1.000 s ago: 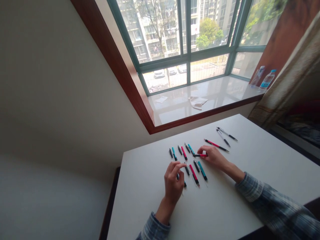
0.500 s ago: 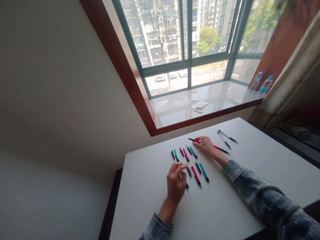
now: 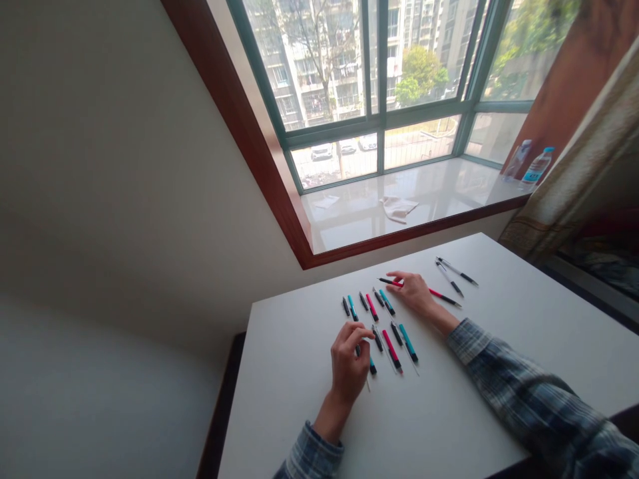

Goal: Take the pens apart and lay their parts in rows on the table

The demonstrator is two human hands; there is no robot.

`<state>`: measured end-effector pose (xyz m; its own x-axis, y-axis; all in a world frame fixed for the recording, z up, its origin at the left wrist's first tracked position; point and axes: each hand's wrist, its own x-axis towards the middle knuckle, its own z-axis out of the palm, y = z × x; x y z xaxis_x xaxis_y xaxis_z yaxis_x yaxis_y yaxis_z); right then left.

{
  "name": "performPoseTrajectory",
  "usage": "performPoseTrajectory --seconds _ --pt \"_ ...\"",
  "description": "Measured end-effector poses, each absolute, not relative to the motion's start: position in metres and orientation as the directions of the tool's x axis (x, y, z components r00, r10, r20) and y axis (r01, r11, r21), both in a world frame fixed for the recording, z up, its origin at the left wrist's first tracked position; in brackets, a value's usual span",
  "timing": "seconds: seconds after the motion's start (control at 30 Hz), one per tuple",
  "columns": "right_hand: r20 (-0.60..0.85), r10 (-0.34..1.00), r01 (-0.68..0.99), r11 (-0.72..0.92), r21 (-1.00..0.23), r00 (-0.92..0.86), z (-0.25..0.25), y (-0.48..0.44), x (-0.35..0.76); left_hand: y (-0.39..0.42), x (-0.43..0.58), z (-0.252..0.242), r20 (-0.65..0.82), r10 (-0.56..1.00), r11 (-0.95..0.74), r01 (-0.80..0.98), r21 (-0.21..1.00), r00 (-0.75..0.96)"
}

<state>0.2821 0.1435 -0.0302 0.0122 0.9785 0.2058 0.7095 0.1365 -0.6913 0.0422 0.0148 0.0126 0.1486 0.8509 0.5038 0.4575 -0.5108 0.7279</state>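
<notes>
My right hand [image 3: 413,291] is closed on a red and black pen [image 3: 391,283], whose dark tip points left. Behind that hand lies another red and black pen length [image 3: 444,297]; whether it is a separate pen is hidden. My left hand [image 3: 351,362] hovers over the near row of pen parts, thumb and index curved with a gap between them. It partly covers a teal and black piece [image 3: 373,365]. Beside it lie a black clip piece [image 3: 377,339], a red barrel [image 3: 392,349] and a teal barrel [image 3: 408,342]. Farther back sits another red piece [image 3: 372,307].
Two white and black pens [image 3: 456,271] lie toward the far right of the white table [image 3: 289,392]. Beyond its far edge, a windowsill [image 3: 344,226] holds a crumpled cloth or paper [image 3: 398,209] and plastic bottles [image 3: 538,167]. A curtain [image 3: 554,186] hangs at right.
Both hands stay nearly in place, the right still on the red pen. The left has shifted very slightly left; the whole view has moved a little.
</notes>
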Motion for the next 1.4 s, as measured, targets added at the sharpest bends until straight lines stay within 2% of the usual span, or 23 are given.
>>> performPoseTrajectory --seconds 0.1,0.2,0.3,0.4,0.53,0.63,0.73,0.8,0.97,1.13,1.23,1.3,1.4 --pt "0.288 0.958 0.641 0.212 -0.738 0.014 -0.029 0.139 0.281 0.016 0.039 0.012 0.514 0.849 -0.507 0.466 0.725 0.123" --pt "0.314 0.949 0.487 0.267 -0.831 0.014 -0.02 0.134 0.28 0.015 0.039 0.014 0.526 0.845 -0.507 0.466 0.725 0.101" --pt "0.236 0.972 0.287 0.231 -0.93 -0.017 -0.004 0.129 0.275 0.012 0.039 0.021 0.506 0.86 -0.482 0.436 0.76 0.068" --pt "0.098 0.981 -0.009 0.097 -0.995 -0.168 0.02 0.12 0.262 0.012 0.039 0.036 0.463 0.886 -0.436 0.385 0.813 0.026" --pt "0.034 0.887 -0.357 -0.15 -0.922 -0.46 0.067 0.1 0.231 0.025 0.047 0.074 0.382 0.923 -0.358 0.256 0.898 -0.049" --pt "0.094 0.773 -0.526 -0.332 -0.783 -0.627 0.11 0.086 0.21 0.041 0.058 0.117 0.371 0.929 -0.37 -0.028 0.929 0.019" --pt "0.144 0.654 -0.555 -0.479 -0.68 -0.742 0.145 0.078 0.202 0.049 0.06 0.159 0.397 0.907 -0.355 -0.249 0.901 0.14" --pt "0.198 0.536 -0.515 -0.544 -0.662 -0.821 0.157 0.076 0.202 0.048 0.053 0.179 0.419 0.876 -0.33 -0.335 0.882 0.24" --pt "0.21 0.192 -0.284 -0.71 -0.645 -0.959 0.156 0.071 0.197 0.036 0.028 0.191 0.394 0.84 -0.259 -0.362 0.895 0.374" --pt "0.233 -0.003 -0.132 -0.817 -0.562 -0.972 0.15 0.063 0.186 0.032 0.028 0.19 0.435 0.807 -0.258 -0.424 0.868 0.4" --pt "0.252 0.006 -0.147 -0.824 -0.547 -0.968 0.151 0.059 0.186 0.034 0.03 0.189 0.424 0.797 -0.235 -0.426 0.874 0.43" --pt "0.244 0.102 -0.226 -0.798 -0.558 -0.964 0.153 0.056 0.187 0.035 0.03 0.189 0.421 0.811 -0.242 -0.423 0.873 0.407" --pt "0.239 0.317 -0.396 -0.684 -0.613 -0.918 0.155 0.053 0.19 0.037 0.034 0.188 0.408 0.847 -0.255 -0.411 0.875 0.342"
